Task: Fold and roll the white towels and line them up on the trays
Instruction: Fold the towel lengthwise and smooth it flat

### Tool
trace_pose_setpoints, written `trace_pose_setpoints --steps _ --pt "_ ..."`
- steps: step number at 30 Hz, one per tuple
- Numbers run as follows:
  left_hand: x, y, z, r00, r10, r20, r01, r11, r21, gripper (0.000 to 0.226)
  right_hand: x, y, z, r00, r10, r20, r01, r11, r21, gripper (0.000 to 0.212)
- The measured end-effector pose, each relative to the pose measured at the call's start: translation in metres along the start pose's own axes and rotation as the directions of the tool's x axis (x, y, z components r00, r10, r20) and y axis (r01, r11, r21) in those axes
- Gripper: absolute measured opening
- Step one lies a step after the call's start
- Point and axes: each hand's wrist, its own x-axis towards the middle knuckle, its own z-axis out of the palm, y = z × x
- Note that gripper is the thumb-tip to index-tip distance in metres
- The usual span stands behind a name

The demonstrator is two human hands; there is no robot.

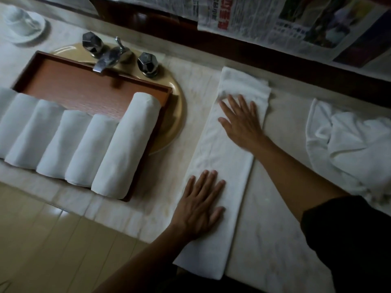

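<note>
A white towel (220, 157) lies folded into a long narrow strip on the marble counter, running from the near edge toward the back wall. My left hand (201, 205) presses flat on its near part with fingers straight. My right hand (241, 121) lies flat on its far part, fingers spread. A brown wooden tray (84, 85) sits over the sink at the left. Several rolled white towels (127, 142) lie side by side along its near half.
A loose pile of unfolded white towels (351, 144) lies on the counter at the right. A chrome tap with two knobs (110, 56) stands behind the tray. A white cup on a saucer (23, 22) sits far left. Newspaper sheets (296, 24) hang along the back wall.
</note>
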Motion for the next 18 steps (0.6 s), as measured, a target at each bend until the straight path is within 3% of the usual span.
trace_pose_setpoints --steps 2,4,7,18 --pt "0.005 -0.002 -0.001 1.000 -0.012 -0.018 0.012 1.000 0.003 0.072 -0.012 -0.012 -0.003 0.994 -0.021 -0.107 0.025 0.999 0.039 0.061" --pt "0.007 -0.004 -0.001 0.999 -0.019 -0.032 0.019 1.000 -0.003 0.072 -0.045 -0.029 0.004 0.967 -0.123 -0.221 0.147 0.985 0.094 0.049" --pt "0.008 -0.005 -0.001 1.000 -0.009 -0.017 0.009 1.000 0.003 0.071 -0.083 -0.034 0.017 0.957 -0.263 -0.125 0.269 0.963 0.032 0.049" --pt "-0.008 -0.004 -0.002 0.999 -0.039 -0.003 0.039 0.999 -0.022 0.066 0.034 0.025 -0.001 0.991 -0.126 0.055 0.126 0.992 -0.012 0.056"
